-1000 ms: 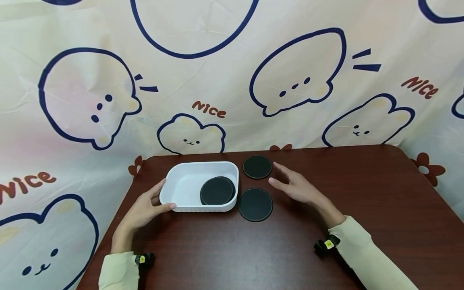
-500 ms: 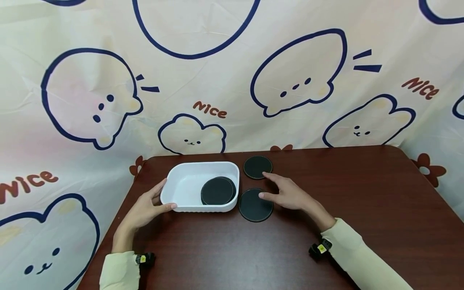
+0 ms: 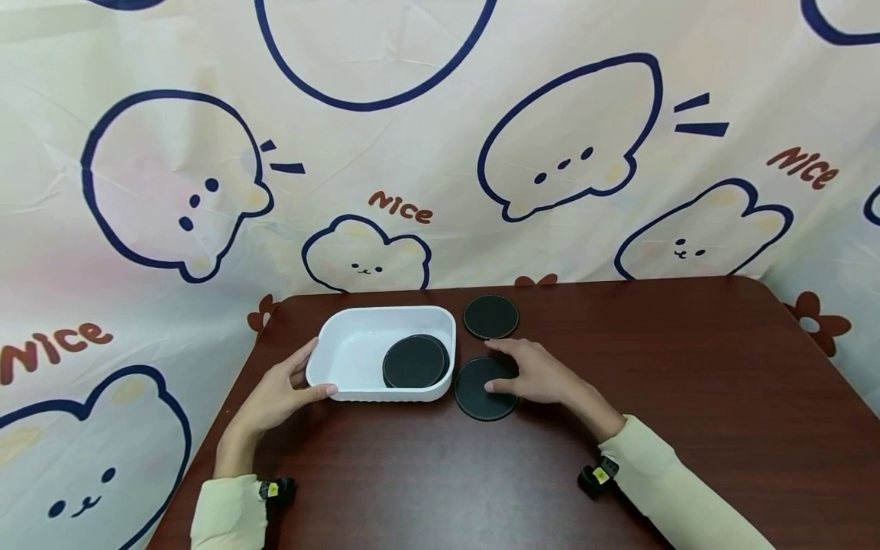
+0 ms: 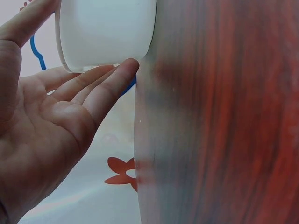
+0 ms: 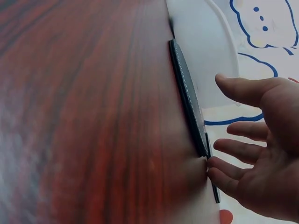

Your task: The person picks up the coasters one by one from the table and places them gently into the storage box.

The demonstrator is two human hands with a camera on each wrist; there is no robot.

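My left hand (image 3: 271, 391) holds the left end of a white plastic tub (image 3: 349, 357), thumb at its front left corner and fingers along its side. Inside the tub, at the right, lie black round coasters, the top one (image 3: 415, 362) overlapping another beneath. Two more sit on the table to the tub's right: a near coaster (image 3: 474, 391) with a stitched edge and a far coaster (image 3: 491, 316). My right hand (image 3: 539, 373) hovers over the near coaster, thumb above its face and fingers past its far side. In the right wrist view its fingers (image 5: 240, 149) are spread and hold nothing.
A dark brown wooden table (image 3: 426, 473) carries everything. Behind it and along its sides hangs a pale cloth (image 3: 454, 168) printed with cartoon outlines. Each wrist wears a small black camera, such as the right wrist camera (image 3: 596, 477).
My right hand has moved left and a little toward me, from beside the far coaster to over the near coaster. My left hand and the tub have kept their place.
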